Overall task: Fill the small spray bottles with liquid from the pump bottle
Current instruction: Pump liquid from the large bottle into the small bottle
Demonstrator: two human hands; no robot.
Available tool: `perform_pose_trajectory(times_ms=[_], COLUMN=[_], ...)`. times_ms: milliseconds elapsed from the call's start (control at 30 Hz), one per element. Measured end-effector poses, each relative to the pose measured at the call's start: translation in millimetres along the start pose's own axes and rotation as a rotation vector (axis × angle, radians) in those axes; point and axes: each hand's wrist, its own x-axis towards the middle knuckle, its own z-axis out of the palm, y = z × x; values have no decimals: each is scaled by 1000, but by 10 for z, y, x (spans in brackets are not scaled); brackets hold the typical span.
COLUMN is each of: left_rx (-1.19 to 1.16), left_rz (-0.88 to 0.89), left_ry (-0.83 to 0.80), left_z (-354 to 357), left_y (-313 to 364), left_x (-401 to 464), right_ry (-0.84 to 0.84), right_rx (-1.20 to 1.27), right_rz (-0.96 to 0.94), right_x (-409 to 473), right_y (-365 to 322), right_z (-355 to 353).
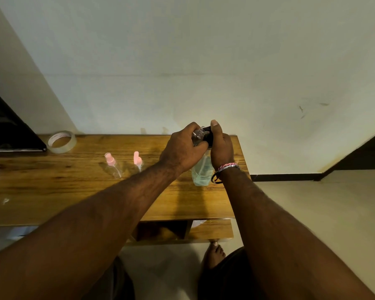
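Pump bottle [200, 173] stands at the bench's [52, 191] three o'clock edge, right hand [222, 148] clamped over its black pump. Left hand [182, 149] grips a small clear bottle [197, 136] against the nozzle. Two pink-capped bottles [113, 165] wait at nine o'clock; tape roll [62, 141] beyond.

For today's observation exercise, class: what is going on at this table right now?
A person stands at a wooden table. The left hand holds an open small clear bottle up at the black pump head of the pump bottle; the right hand grips that pump. A capped pink-topped spray bottle and a loose pink spray top wait nearby.
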Motion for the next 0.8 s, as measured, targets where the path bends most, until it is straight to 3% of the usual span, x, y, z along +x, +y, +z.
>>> perform_pose_trajectory(times_ms=[800], left_rx=[-13], left_rz=[-3], left_ry=[6], left_z=[21], left_y=[-28], left_x=[-14], right_ry=[-25], right_rx=[9], right_rz=[10], right_x=[-17], right_y=[-26], right_z=[-2])
